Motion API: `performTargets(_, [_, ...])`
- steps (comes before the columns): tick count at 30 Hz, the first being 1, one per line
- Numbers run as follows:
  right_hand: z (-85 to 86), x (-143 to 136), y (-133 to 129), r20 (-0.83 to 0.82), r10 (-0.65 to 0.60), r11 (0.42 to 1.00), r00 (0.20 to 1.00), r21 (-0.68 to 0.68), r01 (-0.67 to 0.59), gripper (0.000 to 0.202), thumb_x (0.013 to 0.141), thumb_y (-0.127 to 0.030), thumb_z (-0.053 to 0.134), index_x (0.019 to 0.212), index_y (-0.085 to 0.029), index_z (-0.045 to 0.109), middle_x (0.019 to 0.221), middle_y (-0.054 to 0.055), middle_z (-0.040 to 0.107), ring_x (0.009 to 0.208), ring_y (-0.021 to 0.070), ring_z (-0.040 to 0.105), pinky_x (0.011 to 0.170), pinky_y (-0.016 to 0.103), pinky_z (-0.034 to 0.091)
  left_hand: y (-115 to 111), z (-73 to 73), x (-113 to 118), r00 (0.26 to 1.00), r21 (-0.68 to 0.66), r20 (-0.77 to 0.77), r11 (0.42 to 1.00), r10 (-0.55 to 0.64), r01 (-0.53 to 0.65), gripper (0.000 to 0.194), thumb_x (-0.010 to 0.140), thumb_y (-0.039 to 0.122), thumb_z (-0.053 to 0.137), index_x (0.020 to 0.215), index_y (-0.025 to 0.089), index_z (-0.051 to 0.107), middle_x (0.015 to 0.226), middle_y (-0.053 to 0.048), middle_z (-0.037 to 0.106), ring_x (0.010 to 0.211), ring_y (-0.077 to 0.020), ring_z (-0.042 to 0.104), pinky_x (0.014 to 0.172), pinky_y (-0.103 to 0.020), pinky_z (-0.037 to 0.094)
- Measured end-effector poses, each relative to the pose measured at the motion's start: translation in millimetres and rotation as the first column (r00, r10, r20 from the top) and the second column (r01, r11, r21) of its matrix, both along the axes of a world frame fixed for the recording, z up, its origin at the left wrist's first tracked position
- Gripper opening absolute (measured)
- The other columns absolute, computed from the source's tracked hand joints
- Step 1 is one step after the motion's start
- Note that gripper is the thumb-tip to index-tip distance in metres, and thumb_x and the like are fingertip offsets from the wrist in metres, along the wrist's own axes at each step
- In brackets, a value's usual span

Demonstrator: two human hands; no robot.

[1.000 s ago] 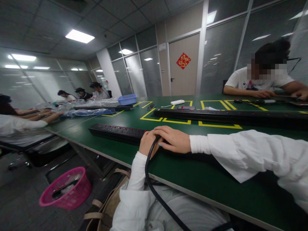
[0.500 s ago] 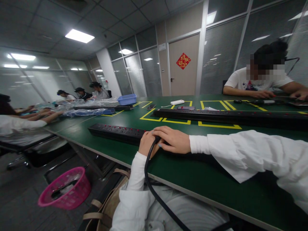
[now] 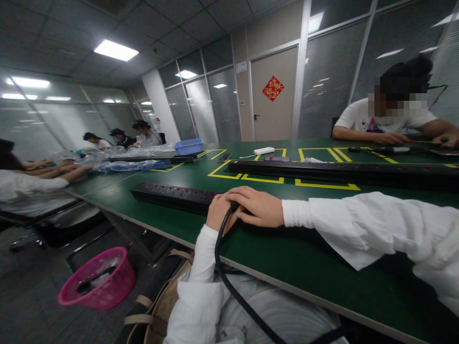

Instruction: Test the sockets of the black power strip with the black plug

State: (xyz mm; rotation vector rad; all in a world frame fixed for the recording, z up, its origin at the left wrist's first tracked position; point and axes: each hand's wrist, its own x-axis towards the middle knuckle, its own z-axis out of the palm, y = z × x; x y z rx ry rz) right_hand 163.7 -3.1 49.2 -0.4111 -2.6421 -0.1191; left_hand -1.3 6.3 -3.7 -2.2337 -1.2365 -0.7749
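Note:
A long black power strip [image 3: 172,197] with red switches lies on the green table in front of me. At its near right end, my left hand [image 3: 219,212] is closed, its fingers mostly hidden under the other hand. My right hand [image 3: 260,206] lies over it from the right, fingers bent and thumb tucked down. Between the two hands comes out a thick black power cord [image 3: 223,272], beside the right thumb. It curves down over the table edge to my lap. The hands cover the cord's end and that part of the strip.
Another long black power strip [image 3: 344,173] lies beyond my hands, near yellow tape marks [image 3: 326,187]. Behind it are a white device [image 3: 264,150] and a blue bin [image 3: 188,146]. A pink basket [image 3: 125,277] stands on the floor at left. A co-worker [image 3: 390,119] sits across the table.
Both hands keep the same hold on the strip's end and the cord. The view has shifted very slightly; nothing else has visibly moved.

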Motion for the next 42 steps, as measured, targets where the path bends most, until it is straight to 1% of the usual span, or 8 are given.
performTargets(5, [-0.5, 0.1, -0.8, -0.008, -0.009, 1.0, 1.0, 0.0, 0.009, 0.045, 0.078, -0.021, 0.046, 0.12, -0.012, 0.034, 0.12, 0.016, 0.039, 0.112, 0.0219, 0.036, 0.091, 0.041, 0.036, 0.5, -0.1, -0.3, 1.0, 0.001, -0.018, 1.0, -0.007, 0.007, 0.022, 0.082, 0.027, 0.042, 0.093, 0.017, 0.058, 0.092, -0.008, 0.063, 0.095, -0.0198, 0.054, 0.086, -0.035, 0.039])
performTargets(12, [0.6, 0.0, -0.6, 0.004, -0.005, 1.0, 1.0, 0.008, 0.005, 0.045, 0.078, -0.021, 0.046, 0.12, -0.011, 0.035, 0.12, 0.016, 0.039, 0.112, 0.0226, 0.035, 0.092, 0.042, 0.036, -1.8, 1.2, 1.2, 1.0, 0.019, 0.014, 1.0, -0.005, 0.005, 0.023, 0.082, 0.027, 0.041, 0.091, 0.016, 0.058, 0.092, -0.008, 0.063, 0.095, -0.0193, 0.055, 0.087, -0.034, 0.039])
performTargets(19, [1.8, -0.1, -1.5, 0.029, -0.028, 0.999, 0.999, 0.021, 0.028, 0.045, 0.077, -0.021, 0.046, 0.12, -0.01, 0.036, 0.121, 0.016, 0.038, 0.113, 0.0225, 0.035, 0.093, 0.04, 0.036, -1.2, 1.8, 1.5, 1.0, -0.011, 0.02, 1.0, -0.002, 0.002, 0.023, 0.082, 0.029, 0.041, 0.092, 0.017, 0.059, 0.093, -0.008, 0.063, 0.095, -0.0193, 0.054, 0.087, -0.034, 0.038])
performTargets(25, [2.6, 0.2, -2.1, 0.03, -0.022, 0.999, 0.999, 0.037, 0.021, 0.044, 0.078, -0.021, 0.045, 0.12, -0.011, 0.035, 0.12, 0.016, 0.039, 0.112, 0.0223, 0.035, 0.091, 0.04, 0.037, -0.8, 1.6, 1.3, 1.0, -0.027, 0.007, 1.0, 0.0, 0.0, 0.023, 0.082, 0.027, 0.041, 0.094, 0.018, 0.058, 0.094, -0.007, 0.063, 0.096, -0.0193, 0.054, 0.087, -0.034, 0.038])
performTargets(28, [2.1, -0.7, -2.8, 0.039, -0.022, 0.997, 0.999, 0.076, 0.019, 0.044, 0.078, -0.022, 0.045, 0.119, -0.01, 0.035, 0.119, 0.016, 0.04, 0.111, 0.022, 0.036, 0.092, 0.041, 0.036, -1.1, 1.3, 1.3, 1.0, -0.015, -0.001, 1.0, 0.007, -0.007, 0.023, 0.081, 0.026, 0.041, 0.094, 0.017, 0.058, 0.095, -0.008, 0.063, 0.096, -0.0192, 0.054, 0.087, -0.034, 0.038])
performTargets(33, [0.0, -2.6, -3.7, 0.048, -0.028, 0.985, 0.998, 0.174, 0.019, 0.044, 0.079, -0.024, 0.044, 0.119, -0.006, 0.036, 0.119, 0.018, 0.041, 0.114, 0.0223, 0.034, 0.098, 0.041, 0.03, -1.5, 0.8, 0.5, 1.0, 0.025, -0.024, 1.0, 0.003, -0.002, 0.023, 0.081, 0.023, 0.039, 0.094, 0.017, 0.057, 0.095, -0.008, 0.062, 0.095, -0.0191, 0.054, 0.086, -0.034, 0.038])
performTargets(38, [-1.8, -2.4, -2.5, 0.067, -0.039, 0.974, 0.997, 0.227, 0.023, 0.047, 0.081, -0.025, 0.039, 0.123, -0.003, 0.034, 0.124, 0.018, 0.038, 0.12, 0.0227, 0.029, 0.102, 0.039, 0.024, 0.8, -1.2, -1.8, 0.996, 0.037, -0.089, 0.999, 0.024, -0.021, 0.019, 0.077, 0.019, 0.042, 0.082, 0.016, 0.06, 0.083, -0.008, 0.063, 0.086, -0.0205, 0.056, 0.085, -0.036, 0.038])
performTargets(42, [-3.2, -2.2, -1.7, 0.086, -0.05, 0.968, 0.995, 0.251, 0.027, 0.049, 0.082, -0.026, 0.037, 0.125, -0.003, 0.032, 0.127, 0.019, 0.036, 0.122, 0.023, 0.027, 0.102, 0.039, 0.024, 0.8, -2.5, -2.6, 0.996, 0.037, -0.094, 0.999, 0.011, -0.007, 0.019, 0.076, 0.018, 0.042, 0.081, 0.016, 0.06, 0.081, -0.008, 0.064, 0.085, -0.0206, 0.056, 0.086, -0.036, 0.037])
